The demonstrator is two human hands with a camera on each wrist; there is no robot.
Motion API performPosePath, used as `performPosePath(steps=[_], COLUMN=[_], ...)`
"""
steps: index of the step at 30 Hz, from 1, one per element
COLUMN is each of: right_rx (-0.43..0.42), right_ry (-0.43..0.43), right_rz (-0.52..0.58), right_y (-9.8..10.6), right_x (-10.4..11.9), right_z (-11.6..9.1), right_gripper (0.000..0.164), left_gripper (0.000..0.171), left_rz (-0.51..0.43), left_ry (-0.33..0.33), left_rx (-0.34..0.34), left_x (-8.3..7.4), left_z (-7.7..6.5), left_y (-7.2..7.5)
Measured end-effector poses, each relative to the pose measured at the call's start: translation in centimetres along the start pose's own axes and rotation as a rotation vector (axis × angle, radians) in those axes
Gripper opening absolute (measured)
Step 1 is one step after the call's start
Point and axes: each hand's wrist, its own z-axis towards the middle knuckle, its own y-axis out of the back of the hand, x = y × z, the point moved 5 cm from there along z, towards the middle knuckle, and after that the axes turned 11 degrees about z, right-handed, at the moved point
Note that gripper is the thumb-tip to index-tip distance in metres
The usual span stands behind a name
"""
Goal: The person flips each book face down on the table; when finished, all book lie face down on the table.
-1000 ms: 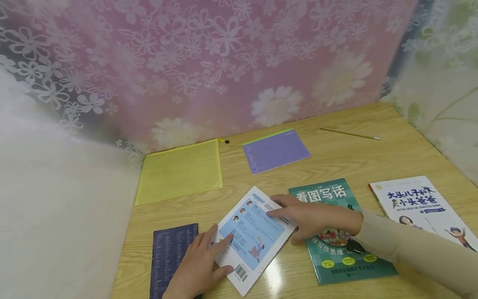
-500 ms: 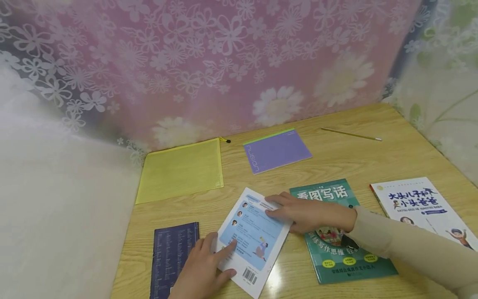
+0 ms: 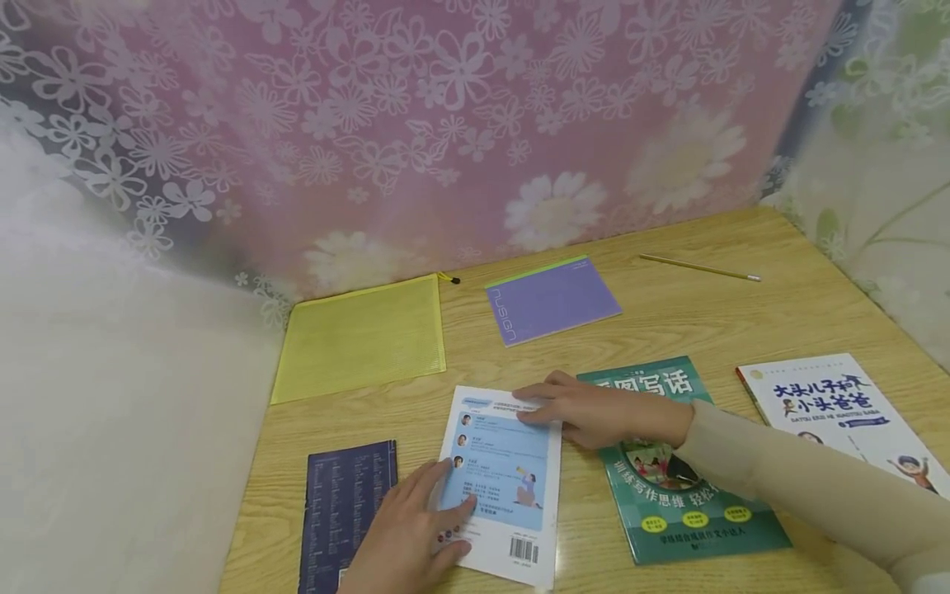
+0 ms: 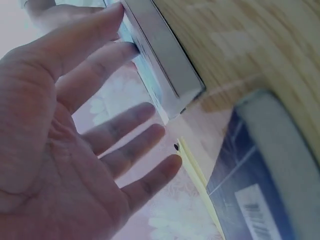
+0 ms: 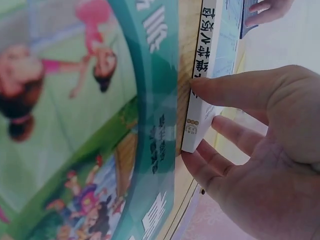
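Note:
A white book with a light blue panel and a barcode on its upward face [image 3: 505, 474] lies on the wooden table. My right hand [image 3: 601, 412] grips its upper right corner; in the right wrist view the thumb [image 5: 225, 90] presses the lettered spine and the other fingers reach round the corner. At its left edge my left hand [image 3: 404, 536] rests with fingers extended, index finger and thumb over the cover. The left wrist view shows those fingers [image 4: 137, 155] spread beside the page edges. A dark blue book [image 3: 341, 503] lies left of, and partly behind, the left hand.
Under the right forearm lies a green book [image 3: 698, 528], with a white picture-cover book [image 3: 824, 404] to its right. Farther back are a yellow zip pouch [image 3: 364, 338], a purple notebook [image 3: 552, 301] and a pencil [image 3: 701, 267]. Floral curtains [image 3: 549, 206] surround the table.
The white book has turned counterclockwise from a slant to nearly upright. My right hand has moved left and slightly down with its corner; my left hand has shifted only slightly.

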Motion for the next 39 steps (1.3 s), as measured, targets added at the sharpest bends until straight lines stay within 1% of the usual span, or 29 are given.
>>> performPosePath(steps=[6, 10, 13, 18, 22, 29, 34, 39], right_rx=[0.087, 0.131, 0.128, 0.107, 0.110, 0.115, 0.118, 0.133], right_ry=[-0.011, -0.043, -0.057, -0.070, -0.063, -0.048, 0.000, 0.042], right_rz=[0.025, 0.072, 0.079, 0.052, 0.057, 0.079, 0.068, 0.079], right_y=[-0.2, -0.3, -0.6, -1.2, -1.4, -1.6, -1.6, -1.8], right_x=[-0.4, -0.5, -0.4, -0.3, -0.3, -0.2, -0.1, -0.4], right_z=[0.6, 0.9, 1.2, 1.6, 1.8, 2.0, 2.3, 2.5], right_gripper=[0.060, 0.062, 0.072, 0.088, 0.093, 0.095, 0.096, 0.099], left_gripper=[0.053, 0.056, 0.059, 0.066, 0.069, 0.069, 0.069, 0.068], left_rz=[0.009, 0.009, 0.020, 0.002, -0.022, -0.009, 0.003, 0.039], left_ry=[-0.062, -0.076, -0.105, -0.171, -0.182, -0.191, -0.178, -0.189], left_rx=[0.031, 0.063, 0.064, 0.028, 0.015, -0.003, 0.024, 0.026], left_x=[-0.2, -0.4, -0.7, -1.0, -1.1, -1.3, -1.4, -1.6], left_z=[0.1, 0.1, 0.1, 0.2, 0.3, 0.3, 0.4, 0.3], left_y=[-0.4, -0.8, -0.8, -0.9, -1.0, -0.8, -0.6, -0.4])
